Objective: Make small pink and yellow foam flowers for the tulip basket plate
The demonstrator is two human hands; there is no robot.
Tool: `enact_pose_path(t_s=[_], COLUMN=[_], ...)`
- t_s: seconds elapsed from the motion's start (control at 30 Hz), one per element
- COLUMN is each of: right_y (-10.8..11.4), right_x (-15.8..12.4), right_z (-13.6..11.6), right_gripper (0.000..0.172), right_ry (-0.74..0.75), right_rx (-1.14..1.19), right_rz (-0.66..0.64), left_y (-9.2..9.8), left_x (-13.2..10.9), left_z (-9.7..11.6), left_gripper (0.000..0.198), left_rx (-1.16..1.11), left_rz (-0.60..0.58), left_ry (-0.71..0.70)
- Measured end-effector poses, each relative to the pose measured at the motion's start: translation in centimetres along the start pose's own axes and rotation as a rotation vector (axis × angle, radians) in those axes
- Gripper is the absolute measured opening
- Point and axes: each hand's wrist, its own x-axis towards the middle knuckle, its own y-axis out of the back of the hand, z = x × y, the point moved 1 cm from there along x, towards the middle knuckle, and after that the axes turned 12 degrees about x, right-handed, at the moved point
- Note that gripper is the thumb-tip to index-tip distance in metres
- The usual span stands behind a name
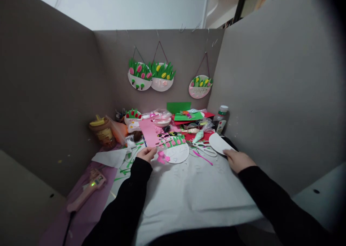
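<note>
My right hand grips the lower right edge of a white half paper plate at the right of the table. My left hand is closed in a pinch; what its fingers hold, if anything, is not clear. Just right of it are bright pink flower shapes, slightly blurred. They overlap the left edge of a round paper-plate basket, which lies flat with pink tulips and green paper leaves along its top. Faint pencil marks show on its white front.
White scissors and a magenta strip lie right of the basket. A pink glue gun, its light lit, rests at left. Behind stand a yellow-lidded cup and a bottle. Finished plates hang on the grey partition.
</note>
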Motion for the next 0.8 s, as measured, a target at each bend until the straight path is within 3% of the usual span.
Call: enact_pose_path(t_s=[0.07,0.13,0.17,0.33,0.43,0.53,0.63,0.8], right_y=[-0.1,0.5,0.9,1.3,0.0,-1.3,-2.3,-3.3], right_x=[-0.2,-0.1,0.2,2.9,5.7,8.7,11.9,19.5], right_z=[-1.4,-4.8,-7.1,-19.6,-23.4,-23.7,-21.9,-16.5], right_gripper=[0.029,0.031,0.031,0.028,0.011,0.008,0.011,0.020], right_ry=[0.063,0.177,0.252,0.521,0.505,0.469,0.367,0.099], right_rx=[0.106,0.263,0.353,0.598,0.564,0.517,0.425,0.357], right_rz=[0.097,0.264,0.271,-0.084,-0.271,-0.334,-0.345,-0.163], left_y=[-0.2,-0.8,-1.2,-2.5,-1.7,-0.3,0.7,1.6], left_x=[-0.4,-1.1,-1.5,-3.4,-3.1,-2.4,-2.1,-1.9], left_z=[0.2,0.5,0.7,1.9,2.4,2.6,2.6,2.5], left_gripper=[0.034,0.030,0.027,0.022,0.017,0.019,0.020,0.035], left_rx=[0.054,0.145,0.202,0.343,0.329,0.268,0.188,0.072], left_rz=[0.026,0.034,0.033,-0.010,0.066,0.109,0.103,0.098], left_ry=[-0.054,-0.168,-0.237,-0.622,-0.627,-0.535,-0.357,-0.053])
